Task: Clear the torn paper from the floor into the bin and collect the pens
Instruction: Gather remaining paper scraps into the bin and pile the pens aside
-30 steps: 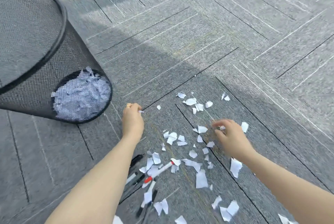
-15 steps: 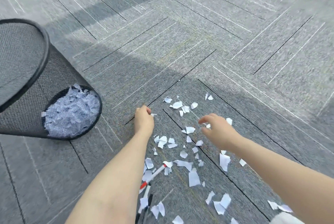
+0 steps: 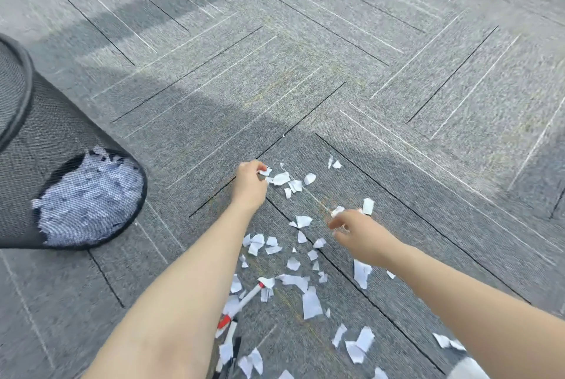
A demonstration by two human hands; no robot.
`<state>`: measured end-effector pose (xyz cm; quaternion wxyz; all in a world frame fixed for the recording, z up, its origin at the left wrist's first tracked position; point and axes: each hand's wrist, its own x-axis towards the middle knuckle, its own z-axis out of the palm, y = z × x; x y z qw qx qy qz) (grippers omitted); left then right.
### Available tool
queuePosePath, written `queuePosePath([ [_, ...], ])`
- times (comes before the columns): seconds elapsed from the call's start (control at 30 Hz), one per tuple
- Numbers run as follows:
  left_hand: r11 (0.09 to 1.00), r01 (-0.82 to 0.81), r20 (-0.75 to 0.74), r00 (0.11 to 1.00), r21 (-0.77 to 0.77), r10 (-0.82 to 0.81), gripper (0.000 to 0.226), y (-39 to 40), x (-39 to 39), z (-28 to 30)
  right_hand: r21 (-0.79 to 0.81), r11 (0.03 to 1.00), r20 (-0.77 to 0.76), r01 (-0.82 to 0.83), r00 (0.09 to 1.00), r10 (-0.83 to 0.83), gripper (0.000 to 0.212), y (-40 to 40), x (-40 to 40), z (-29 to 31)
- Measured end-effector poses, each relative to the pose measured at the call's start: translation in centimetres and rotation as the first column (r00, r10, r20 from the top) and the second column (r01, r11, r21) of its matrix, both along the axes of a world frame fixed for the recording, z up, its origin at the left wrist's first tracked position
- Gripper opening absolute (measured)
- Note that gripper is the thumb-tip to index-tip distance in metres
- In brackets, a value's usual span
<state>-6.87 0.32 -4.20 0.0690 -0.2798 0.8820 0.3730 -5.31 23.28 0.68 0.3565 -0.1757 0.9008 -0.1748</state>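
So from the head cam I've got both bare arms stretched out over the grey carpet (image 3: 336,78), right in the middle of the torn paper (image 3: 312,302) mess. My left hand (image 3: 249,184) is down at the far edge of the scatter, fingers curled and pinching a white scrap (image 3: 265,171) just beside a little cluster of other bits. My right hand (image 3: 362,233) is off to the right, and its fingertips are pinched on a small white scrap too (that one's blurry, so I can't say much about it). The black mesh bin (image 3: 46,134) sits well off to the left with a wad of paper showing through the mesh near its bottom. The pens (image 3: 237,314) are close to me, under my left forearm, half buried in scraps, one white with red bits.
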Motion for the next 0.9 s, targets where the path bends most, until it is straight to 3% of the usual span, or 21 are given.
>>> queuePosePath([
  [0.1, 0.996, 0.081, 0.047, 0.996, 0.023, -0.082, 0.047, 0.1, -1.4, -0.5, 0.028, 0.999, 0.022, 0.031, 0.999, -0.031, 0.029, 1.3, 0.7, -0.4],
  [0.33, 0.995, 0.017, 0.000, 1.000, -0.094, -0.017, 0.017, -0.5, -2.5, -0.8, 0.034, 0.983, 0.014, 0.180, 0.984, -0.180, 0.021, 3.1, 1.0, -2.3],
  [0.47, 0.999, 0.043, 0.005, 0.999, 0.018, -0.043, 0.015, -0.2, -1.7, -1.0, -0.030, 0.976, -0.084, 0.215, 0.973, -0.217, 0.023, 1.5, 0.1, -1.9],
  [0.6, 0.960, 0.220, 0.068, 0.970, 0.175, -0.234, 0.055, 0.9, -2.3, -0.8, -0.126, 0.956, -0.110, 0.265, 0.954, -0.279, 0.024, -0.5, -1.5, -1.6],
  [0.7, 0.966, 0.251, 0.121, 0.959, 0.064, -0.257, 0.048, 1.6, -3.4, -0.5, -0.129, 0.966, -0.117, 0.223, 0.964, -0.238, 0.024, -1.3, -1.9, -1.4],
  [0.9, 0.954, 0.188, -0.045, 0.978, -0.233, -0.203, 0.017, 2.9, -2.3, -0.8, -0.121, 0.971, -0.139, 0.207, 0.965, -0.223, 0.023, -0.9, -2.8, -1.2],
])
